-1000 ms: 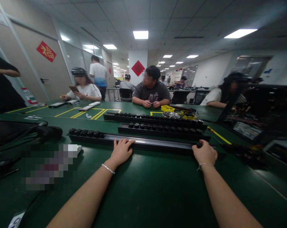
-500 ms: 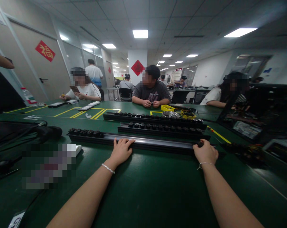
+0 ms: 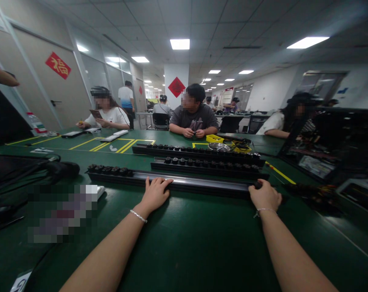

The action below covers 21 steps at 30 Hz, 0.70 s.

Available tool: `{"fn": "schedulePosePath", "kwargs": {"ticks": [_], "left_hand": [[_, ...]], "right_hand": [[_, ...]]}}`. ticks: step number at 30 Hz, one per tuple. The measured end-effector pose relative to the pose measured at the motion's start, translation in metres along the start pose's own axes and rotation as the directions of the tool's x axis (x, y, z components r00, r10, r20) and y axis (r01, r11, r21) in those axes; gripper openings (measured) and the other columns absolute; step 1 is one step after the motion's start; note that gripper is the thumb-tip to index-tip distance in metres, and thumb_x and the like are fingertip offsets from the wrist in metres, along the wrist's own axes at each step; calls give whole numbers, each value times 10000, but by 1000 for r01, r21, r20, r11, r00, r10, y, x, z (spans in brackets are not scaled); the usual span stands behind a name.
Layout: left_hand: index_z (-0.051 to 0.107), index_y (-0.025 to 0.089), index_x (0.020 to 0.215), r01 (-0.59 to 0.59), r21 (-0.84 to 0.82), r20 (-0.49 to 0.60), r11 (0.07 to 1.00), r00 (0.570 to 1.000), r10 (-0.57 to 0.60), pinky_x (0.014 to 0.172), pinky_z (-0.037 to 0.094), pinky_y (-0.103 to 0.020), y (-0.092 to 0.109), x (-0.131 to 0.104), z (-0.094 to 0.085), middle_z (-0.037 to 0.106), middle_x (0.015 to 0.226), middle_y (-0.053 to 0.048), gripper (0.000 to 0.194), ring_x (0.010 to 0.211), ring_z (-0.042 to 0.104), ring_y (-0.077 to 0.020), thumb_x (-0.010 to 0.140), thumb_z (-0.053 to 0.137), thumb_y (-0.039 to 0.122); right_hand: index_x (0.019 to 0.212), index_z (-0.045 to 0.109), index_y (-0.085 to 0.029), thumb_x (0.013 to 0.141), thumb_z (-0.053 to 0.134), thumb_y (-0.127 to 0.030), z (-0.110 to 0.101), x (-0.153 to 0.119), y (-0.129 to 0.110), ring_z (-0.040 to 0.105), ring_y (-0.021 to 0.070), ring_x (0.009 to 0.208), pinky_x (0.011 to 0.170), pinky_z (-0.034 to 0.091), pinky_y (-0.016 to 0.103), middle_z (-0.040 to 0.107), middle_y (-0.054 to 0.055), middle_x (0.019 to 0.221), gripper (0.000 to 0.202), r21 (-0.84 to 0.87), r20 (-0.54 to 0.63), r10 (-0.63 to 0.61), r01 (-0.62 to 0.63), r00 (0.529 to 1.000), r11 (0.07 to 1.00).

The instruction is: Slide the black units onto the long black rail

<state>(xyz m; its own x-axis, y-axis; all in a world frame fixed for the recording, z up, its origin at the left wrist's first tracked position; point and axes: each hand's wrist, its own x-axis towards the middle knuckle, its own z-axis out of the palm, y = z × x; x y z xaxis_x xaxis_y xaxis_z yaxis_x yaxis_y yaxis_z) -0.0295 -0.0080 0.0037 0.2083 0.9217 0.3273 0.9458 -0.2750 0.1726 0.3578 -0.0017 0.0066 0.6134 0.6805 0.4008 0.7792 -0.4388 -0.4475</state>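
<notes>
A long black track rail [image 3: 196, 183] lies across the green table in front of me. Several small black socket-like modules [image 3: 110, 169] sit along its left end. My left hand [image 3: 156, 194] rests on the rail near its middle, fingers spread over the top and near edge. At the right end, my right hand [image 3: 265, 195] has its fingers closed around a small dark round module [image 3: 258, 185] at the rail. My fingers partly cover this module, so whether it is seated in the slot cannot be told.
Two more rails with modules, the nearer [image 3: 209, 164] and the farther [image 3: 186, 150], lie beyond mine. Behind them are a metal bowl [image 3: 219, 147] and a yellow tray [image 3: 214, 138]. Cables [image 3: 54, 168] lie left; a dark open-framed case [image 3: 320, 142] stands right. Co-workers sit across.
My right hand has shifted slightly to the right with the small module. My left hand and the rail stay put. A person in the background has walked a little to the right.
</notes>
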Motion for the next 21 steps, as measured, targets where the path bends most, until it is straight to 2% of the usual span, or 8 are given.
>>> {"fn": "schedulePosePath", "kwargs": {"ticks": [21], "left_hand": [[505, 331, 1278, -1, 6, 16, 1000, 1000, 1, 1080, 113, -630, 1, 0, -2, 585, 1159, -51, 461, 1164, 478, -258, 824, 484, 256]], "right_hand": [[1110, 594, -188, 732, 491, -366, 2, 5, 9, 557, 283, 999, 949, 334, 457, 640, 120, 1017, 430, 5, -22, 55, -55, 998, 998]]}}
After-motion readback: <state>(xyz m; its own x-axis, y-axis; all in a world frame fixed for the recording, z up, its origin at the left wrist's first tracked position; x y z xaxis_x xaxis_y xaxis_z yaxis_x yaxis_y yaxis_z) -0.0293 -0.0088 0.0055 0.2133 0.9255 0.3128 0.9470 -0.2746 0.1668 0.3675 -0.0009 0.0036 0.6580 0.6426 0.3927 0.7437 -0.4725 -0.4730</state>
